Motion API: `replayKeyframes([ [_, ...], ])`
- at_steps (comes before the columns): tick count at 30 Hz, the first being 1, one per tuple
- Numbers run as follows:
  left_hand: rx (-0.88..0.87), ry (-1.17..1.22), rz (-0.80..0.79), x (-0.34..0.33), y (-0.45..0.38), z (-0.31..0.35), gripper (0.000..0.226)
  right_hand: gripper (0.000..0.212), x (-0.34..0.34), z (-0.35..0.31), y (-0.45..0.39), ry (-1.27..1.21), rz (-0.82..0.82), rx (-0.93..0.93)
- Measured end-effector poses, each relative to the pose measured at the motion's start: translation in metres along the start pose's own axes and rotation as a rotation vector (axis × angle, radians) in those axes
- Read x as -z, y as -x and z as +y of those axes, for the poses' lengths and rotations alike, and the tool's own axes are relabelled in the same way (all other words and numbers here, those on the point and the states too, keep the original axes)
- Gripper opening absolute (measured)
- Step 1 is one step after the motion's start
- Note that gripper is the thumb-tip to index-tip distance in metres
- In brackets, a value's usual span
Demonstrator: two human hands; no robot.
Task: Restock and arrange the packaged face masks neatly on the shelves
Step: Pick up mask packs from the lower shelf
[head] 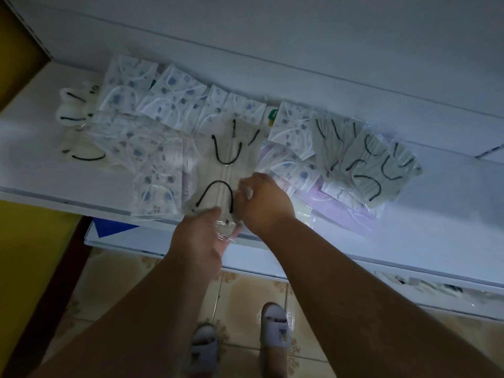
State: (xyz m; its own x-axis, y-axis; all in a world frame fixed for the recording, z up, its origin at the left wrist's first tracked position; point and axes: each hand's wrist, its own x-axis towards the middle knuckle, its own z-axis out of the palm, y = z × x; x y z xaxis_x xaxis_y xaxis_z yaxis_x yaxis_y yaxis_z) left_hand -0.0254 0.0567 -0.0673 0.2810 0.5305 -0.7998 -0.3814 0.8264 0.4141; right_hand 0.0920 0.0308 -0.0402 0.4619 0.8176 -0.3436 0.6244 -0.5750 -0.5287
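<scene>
A clear packet of cream masks with black ear loops (218, 175) lies across the front of the white shelf (41, 170), its near end hanging over the edge. My left hand (201, 238) grips that near end from below. My right hand (263, 203) pinches the packet's right side with curled fingers. Blue-patterned mask packets (152, 91) fan out along the back and left. More black-loop packets (365, 156) lie at the right, and pink packets (327, 203) sit just right of my right hand.
A lower white shelf (381, 274) juts out beneath, with some packets at its right end (409, 285). A yellow wall panel (32, 255) stands at the left. Tiled floor and my two slippers (240, 342) are below. The shelf's back wall (300, 36) rises behind the packets.
</scene>
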Motion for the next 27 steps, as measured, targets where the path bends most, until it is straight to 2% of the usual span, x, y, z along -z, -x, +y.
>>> replayKeyframes([
  [2,0.021,-0.015,-0.044,0.003,0.001,0.003,0.023,0.028,-0.006,-0.001,0.012,0.016,-0.007,0.017],
  [5,0.035,-0.022,-0.042,0.006,0.001,0.010,0.019,0.029,-0.010,0.001,0.025,-0.091,0.070,0.046],
  [7,0.050,-0.015,-0.057,0.010,0.000,0.012,0.027,0.046,-0.007,0.000,0.019,-0.052,0.096,0.077],
  [10,0.044,-0.015,-0.097,0.012,-0.001,0.017,0.024,0.065,0.000,-0.003,-0.002,0.042,-0.041,0.077],
  [13,0.035,-0.005,-0.099,0.013,0.000,0.020,0.017,0.060,-0.001,-0.001,-0.004,-0.002,-0.091,0.062],
  [15,0.038,-0.010,-0.068,0.015,-0.002,0.023,0.027,0.051,-0.007,-0.001,0.006,-0.067,-0.044,0.060],
  [17,0.034,-0.029,-0.017,0.017,-0.004,0.024,0.037,0.040,-0.013,0.000,0.015,-0.150,0.055,0.048],
  [20,0.011,-0.084,0.022,0.017,-0.006,0.024,0.037,0.028,-0.019,-0.001,0.019,-0.271,0.261,-0.070],
  [22,-0.007,-0.100,0.012,0.019,-0.005,0.023,0.036,0.032,-0.023,-0.004,0.019,-0.463,0.333,-0.266],
  [24,-0.008,-0.093,-0.048,0.020,0.003,0.019,0.030,0.045,-0.023,-0.010,0.018,-0.900,0.252,-0.484],
  [26,0.006,-0.084,-0.155,0.019,0.013,0.011,0.032,0.036,-0.019,-0.011,0.019,-1.265,0.140,-0.570],
  [27,0.019,-0.077,-0.211,0.017,0.018,0.007,0.038,0.026,-0.016,-0.008,0.020,-1.345,0.130,-0.567],
])
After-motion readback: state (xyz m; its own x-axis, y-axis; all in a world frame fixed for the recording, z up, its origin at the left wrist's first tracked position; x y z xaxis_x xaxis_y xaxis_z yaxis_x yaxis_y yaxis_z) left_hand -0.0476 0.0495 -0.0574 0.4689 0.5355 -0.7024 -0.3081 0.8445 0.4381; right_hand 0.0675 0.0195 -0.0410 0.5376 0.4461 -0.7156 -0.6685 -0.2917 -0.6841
